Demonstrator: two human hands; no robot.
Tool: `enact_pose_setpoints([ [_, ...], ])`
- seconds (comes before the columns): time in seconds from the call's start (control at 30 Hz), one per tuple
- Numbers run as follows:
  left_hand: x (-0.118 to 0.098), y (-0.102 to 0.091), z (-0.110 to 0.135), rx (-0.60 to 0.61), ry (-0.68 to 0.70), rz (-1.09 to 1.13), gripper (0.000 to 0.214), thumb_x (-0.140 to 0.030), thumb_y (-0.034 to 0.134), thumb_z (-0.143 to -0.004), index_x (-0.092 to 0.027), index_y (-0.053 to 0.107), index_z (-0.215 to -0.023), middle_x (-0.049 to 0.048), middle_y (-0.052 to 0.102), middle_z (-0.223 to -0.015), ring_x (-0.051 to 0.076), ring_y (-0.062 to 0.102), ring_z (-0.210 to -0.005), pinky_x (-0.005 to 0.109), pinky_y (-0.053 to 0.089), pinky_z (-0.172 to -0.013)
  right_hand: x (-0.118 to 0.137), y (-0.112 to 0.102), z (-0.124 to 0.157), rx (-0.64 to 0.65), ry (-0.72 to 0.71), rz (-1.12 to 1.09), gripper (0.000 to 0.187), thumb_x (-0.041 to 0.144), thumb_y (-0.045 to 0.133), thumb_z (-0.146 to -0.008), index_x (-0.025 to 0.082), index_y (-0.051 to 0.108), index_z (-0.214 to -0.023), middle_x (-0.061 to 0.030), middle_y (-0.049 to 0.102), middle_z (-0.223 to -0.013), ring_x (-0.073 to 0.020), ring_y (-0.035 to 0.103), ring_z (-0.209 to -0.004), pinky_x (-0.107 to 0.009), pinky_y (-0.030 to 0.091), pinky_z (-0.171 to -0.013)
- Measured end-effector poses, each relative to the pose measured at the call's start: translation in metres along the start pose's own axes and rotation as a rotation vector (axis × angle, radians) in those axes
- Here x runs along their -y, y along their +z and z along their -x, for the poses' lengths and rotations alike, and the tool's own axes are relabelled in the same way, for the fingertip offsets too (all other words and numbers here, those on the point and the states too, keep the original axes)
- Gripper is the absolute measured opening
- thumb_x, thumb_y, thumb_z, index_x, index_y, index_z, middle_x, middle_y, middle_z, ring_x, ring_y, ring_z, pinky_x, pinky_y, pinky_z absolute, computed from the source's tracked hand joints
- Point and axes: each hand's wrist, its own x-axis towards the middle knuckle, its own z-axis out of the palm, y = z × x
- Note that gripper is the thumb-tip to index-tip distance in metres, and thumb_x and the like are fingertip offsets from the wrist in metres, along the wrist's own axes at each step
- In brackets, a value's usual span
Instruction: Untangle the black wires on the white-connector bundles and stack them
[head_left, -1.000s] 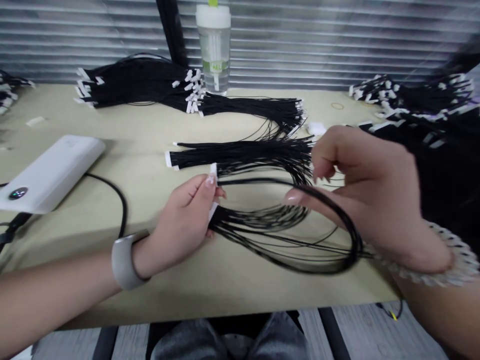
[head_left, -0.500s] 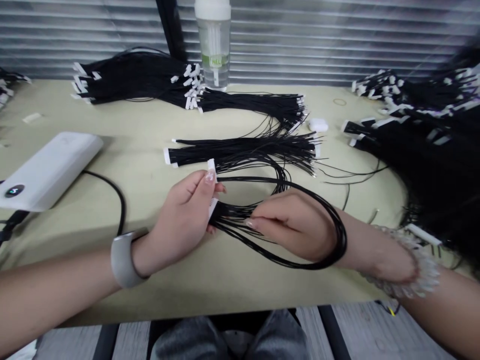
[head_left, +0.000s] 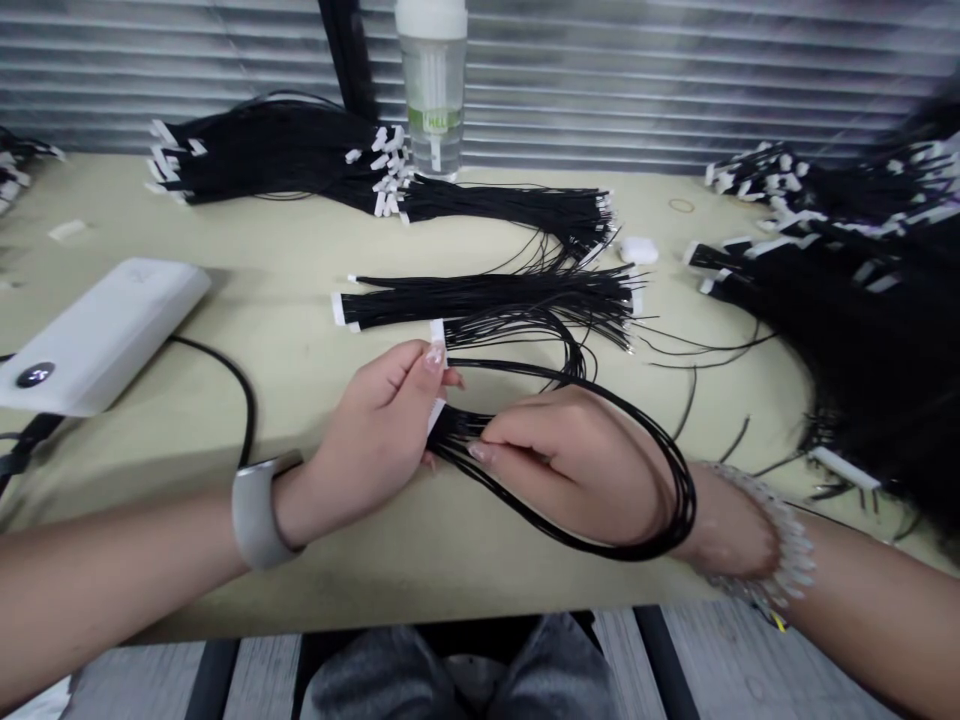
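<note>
My left hand (head_left: 386, 430) is closed on the white connectors (head_left: 438, 335) of a black wire harness, one showing above the thumb and another below it. From there several black wires (head_left: 660, 400) loop out to the right, passing around my right hand and back. My right hand (head_left: 577, 465) is closed, with thumb and fingertip pinching thin wires just right of the lower connector. Behind the hands lies a flat bundle of black wires (head_left: 480, 300) with white connectors at its left end and loose ends at its right.
A white power bank (head_left: 112, 330) with a black cable lies at left. Larger wire bundles (head_left: 270, 150) lie at the back beside a clear bottle (head_left: 433, 100). A dark heap of harnesses (head_left: 870, 320) covers the right side. A small white case (head_left: 639, 250) sits behind.
My right hand has moved slightly left along the wires, closer to the lower connector. The left hand, still holding the connectors, has shifted a little to the right in view.
</note>
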Motion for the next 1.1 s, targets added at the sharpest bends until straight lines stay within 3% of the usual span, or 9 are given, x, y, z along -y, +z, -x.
enact_pose_setpoints([
  [0.13, 0.000, 0.000, 0.000, 0.003, 0.014, -0.023, 0.034, -0.045, 0.038, -0.086, -0.018, 0.053, -0.073, -0.0060, 0.045, -0.045, 0.005, 0.043, -0.031, 0.013, 0.035, -0.030, 0.003, 0.002, 0.001, -0.027, 0.050, -0.044, 0.040, 0.035, 0.038, -0.086, 0.014, 0.037, -0.051, 0.0046, 0.033, -0.045, -0.0039, 0.026, -0.044, -0.020, 0.022, -0.047],
  [0.37, -0.002, 0.000, 0.001, -0.002, 0.026, -0.028, 0.033, -0.044, 0.039, -0.086, -0.018, 0.053, -0.073, -0.0049, 0.044, -0.048, 0.006, 0.043, -0.032, 0.015, 0.035, -0.030, 0.005, 0.005, -0.001, -0.048, 0.008, 0.026, 0.036, 0.032, 0.038, -0.085, 0.014, 0.045, -0.055, 0.0027, 0.044, -0.051, -0.0052, 0.034, -0.049, -0.021, 0.025, -0.052],
  [0.57, -0.001, -0.001, 0.000, 0.008, 0.019, 0.000, 0.033, -0.045, 0.040, -0.085, -0.018, 0.054, -0.072, -0.0047, 0.045, -0.046, 0.006, 0.044, -0.033, 0.014, 0.035, -0.030, 0.001, 0.009, 0.002, -0.132, -0.045, 0.118, 0.023, 0.023, 0.040, -0.082, 0.016, 0.058, -0.069, 0.0000, 0.054, -0.064, -0.0078, 0.046, -0.062, -0.022, 0.032, -0.060],
  [0.63, 0.000, -0.001, 0.000, -0.002, 0.007, 0.029, 0.033, -0.046, 0.040, -0.085, -0.019, 0.054, -0.072, -0.0049, 0.043, -0.047, 0.005, 0.042, -0.033, 0.014, 0.035, -0.030, -0.003, 0.005, 0.004, -0.159, -0.057, 0.143, 0.019, 0.019, 0.043, -0.078, 0.017, 0.058, -0.067, 0.0002, 0.054, -0.066, -0.0077, 0.045, -0.063, -0.021, 0.032, -0.059],
  [0.8, 0.002, 0.001, -0.001, -0.028, -0.073, 0.109, 0.035, -0.050, 0.042, -0.082, -0.019, 0.054, -0.074, -0.0039, 0.046, -0.054, 0.005, 0.041, -0.032, 0.015, 0.035, -0.026, -0.017, -0.027, 0.008, -0.017, 0.022, 0.240, 0.018, 0.016, 0.047, -0.076, 0.017, 0.057, -0.061, 0.0041, 0.047, -0.055, -0.0043, 0.033, -0.051, -0.020, 0.027, -0.051],
  [0.87, 0.002, 0.001, -0.001, -0.030, -0.079, 0.110, 0.035, -0.051, 0.042, -0.082, -0.019, 0.054, -0.073, -0.0036, 0.046, -0.055, 0.005, 0.040, -0.032, 0.016, 0.035, -0.026, -0.021, -0.041, 0.010, -0.105, 0.068, 0.223, 0.016, 0.020, 0.051, -0.077, 0.017, 0.060, -0.064, 0.0047, 0.043, -0.050, -0.0037, 0.030, -0.048, -0.019, 0.026, -0.047],
  [0.97, 0.003, 0.001, -0.002, -0.038, -0.073, 0.084, 0.036, -0.052, 0.042, -0.082, -0.019, 0.054, -0.073, -0.0036, 0.047, -0.056, 0.005, 0.039, -0.031, 0.016, 0.035, -0.026, -0.026, -0.050, 0.011, -0.354, 0.137, 0.149, 0.011, 0.022, 0.057, -0.075, 0.018, 0.066, -0.072, 0.0045, 0.043, -0.046, -0.0042, 0.032, -0.046, -0.019, 0.030, -0.046],
  [1.03, 0.004, 0.000, -0.002, -0.035, -0.079, 0.077, 0.036, -0.052, 0.042, -0.082, -0.019, 0.054, -0.073, -0.0038, 0.048, -0.056, 0.005, 0.040, -0.031, 0.016, 0.035, -0.026, -0.029, -0.052, 0.010, -0.582, 0.179, 0.103, 0.011, 0.020, 0.058, -0.073, 0.018, 0.069, -0.076, 0.0027, 0.048, -0.048, -0.0051, 0.038, -0.046, -0.021, 0.033, -0.047],
  [1.1, 0.004, 0.000, -0.002, -0.030, -0.086, 0.071, 0.036, -0.052, 0.042, -0.082, -0.020, 0.054, -0.073, -0.0041, 0.046, -0.054, 0.005, 0.041, -0.031, 0.016, 0.035, -0.026, -0.033, -0.055, 0.008, -0.843, 0.167, -0.019, 0.015, 0.017, 0.056, -0.073, 0.016, 0.069, -0.082, -0.0019, 0.059, -0.064, -0.0085, 0.051, -0.056, -0.025, 0.039, -0.052],
])
